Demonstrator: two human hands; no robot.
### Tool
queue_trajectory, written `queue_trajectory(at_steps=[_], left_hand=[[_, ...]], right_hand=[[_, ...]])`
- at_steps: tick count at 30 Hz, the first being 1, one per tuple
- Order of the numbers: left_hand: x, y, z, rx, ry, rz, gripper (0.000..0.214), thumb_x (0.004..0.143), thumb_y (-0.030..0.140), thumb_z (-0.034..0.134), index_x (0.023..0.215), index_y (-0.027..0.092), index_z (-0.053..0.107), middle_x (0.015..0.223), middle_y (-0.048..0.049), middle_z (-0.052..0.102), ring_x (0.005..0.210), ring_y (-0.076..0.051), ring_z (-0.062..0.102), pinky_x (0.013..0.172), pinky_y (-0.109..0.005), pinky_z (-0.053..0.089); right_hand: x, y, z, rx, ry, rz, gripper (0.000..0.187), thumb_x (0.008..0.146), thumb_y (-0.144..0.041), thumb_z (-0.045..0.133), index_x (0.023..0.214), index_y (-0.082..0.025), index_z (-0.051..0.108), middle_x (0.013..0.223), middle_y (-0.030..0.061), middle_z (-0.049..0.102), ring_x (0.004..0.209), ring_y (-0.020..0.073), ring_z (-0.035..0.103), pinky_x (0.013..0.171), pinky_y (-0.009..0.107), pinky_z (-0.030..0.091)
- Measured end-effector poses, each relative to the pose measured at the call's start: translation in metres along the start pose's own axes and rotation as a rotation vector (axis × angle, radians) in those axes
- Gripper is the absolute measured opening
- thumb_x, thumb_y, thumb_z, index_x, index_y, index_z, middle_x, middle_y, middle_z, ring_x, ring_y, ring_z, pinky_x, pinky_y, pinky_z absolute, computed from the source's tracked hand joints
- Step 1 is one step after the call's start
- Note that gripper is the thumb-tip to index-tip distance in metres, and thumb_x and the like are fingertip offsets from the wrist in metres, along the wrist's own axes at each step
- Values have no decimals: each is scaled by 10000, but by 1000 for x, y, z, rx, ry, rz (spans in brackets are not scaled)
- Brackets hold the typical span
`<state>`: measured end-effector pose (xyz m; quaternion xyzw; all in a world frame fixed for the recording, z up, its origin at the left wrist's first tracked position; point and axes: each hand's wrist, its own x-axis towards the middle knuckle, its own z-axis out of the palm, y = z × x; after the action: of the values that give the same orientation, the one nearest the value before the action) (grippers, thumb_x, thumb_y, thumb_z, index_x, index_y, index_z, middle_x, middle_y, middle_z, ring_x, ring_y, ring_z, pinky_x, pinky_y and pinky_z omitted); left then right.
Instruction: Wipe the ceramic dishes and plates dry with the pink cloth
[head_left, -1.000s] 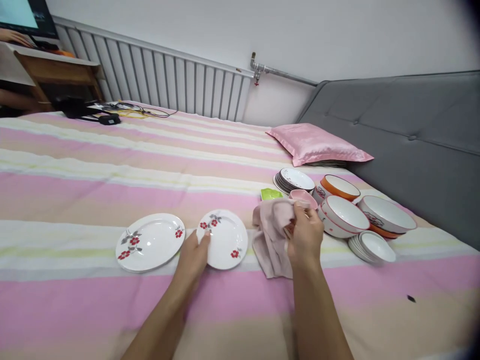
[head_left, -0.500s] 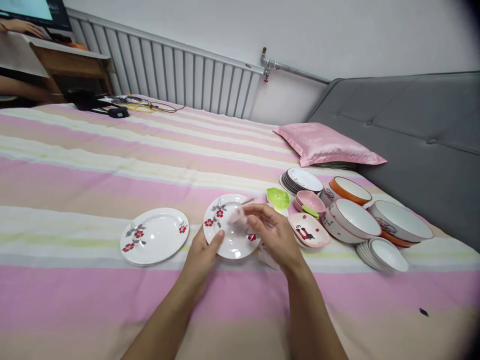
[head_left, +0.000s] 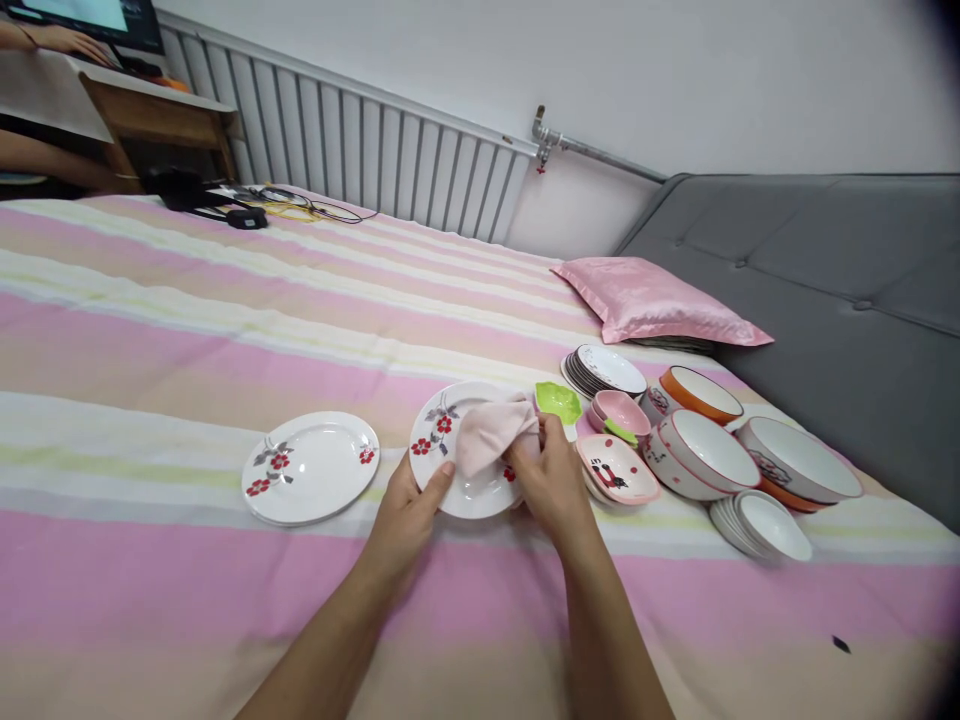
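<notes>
My left hand (head_left: 409, 500) grips the left lower rim of a white plate (head_left: 474, 500) with red flowers and grey leaves, thumb on top. In my right hand (head_left: 551, 480) is a pale pink cloth (head_left: 491, 435), bunched over the plate's centre and right side; it covers part of the flower pattern. To the left, a matching white plate (head_left: 319, 480) lies on the striped bedsheet (head_left: 187, 570). A green leaf-shaped dish (head_left: 559, 400) and a pink cat-print dish (head_left: 626, 480) sit just beyond my right hand.
At right stand stacked plates (head_left: 611, 368), pink bowls (head_left: 622, 410), large bowls (head_left: 712, 450) and small white bowls (head_left: 776, 525). Behind them are a pink pillow (head_left: 660, 300) and a grey headboard (head_left: 825, 240). Cables (head_left: 307, 205) lie at the back; a person's hand (head_left: 71, 42) rests at a desk.
The cloth, bunched in my right hand before, now spreads across the plate. My right hand has turned and shifted slightly down. My left hand keeps its hold on the rim.
</notes>
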<state>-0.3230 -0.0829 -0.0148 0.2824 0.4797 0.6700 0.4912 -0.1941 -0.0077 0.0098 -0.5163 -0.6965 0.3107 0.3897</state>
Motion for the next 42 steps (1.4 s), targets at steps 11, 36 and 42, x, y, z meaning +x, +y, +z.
queue_trajectory(at_steps=[11, 36, 42], left_hand=[[-3, 2, -6, 217, -148, -62, 289, 747, 404, 584, 866, 160, 683, 762, -51, 695, 696, -220, 615, 583, -270, 442], [0, 6, -11, -70, 275, 44, 420, 670, 461, 665, 913, 120, 684, 662, -50, 688, 616, -191, 626, 552, -267, 473], [2, 7, -12, -193, 429, 138, 475, 674, 454, 667, 1020, 129, 640, 796, -62, 702, 739, -209, 653, 715, -327, 510]], right_hand=[[-3, -13, -21, 277, -313, -165, 356, 663, -130, 552, 1012, -189, 588, 929, 23, 642, 840, 184, 577, 738, 273, 436], [-8, -6, 13, 478, -340, -86, 159, 739, -204, 525, 887, -189, 581, 926, 27, 651, 865, 187, 584, 750, 273, 465], [-16, -22, 21, 536, -420, 7, 235, 731, -252, 537, 954, -187, 574, 850, 27, 656, 799, 186, 606, 695, 276, 495]])
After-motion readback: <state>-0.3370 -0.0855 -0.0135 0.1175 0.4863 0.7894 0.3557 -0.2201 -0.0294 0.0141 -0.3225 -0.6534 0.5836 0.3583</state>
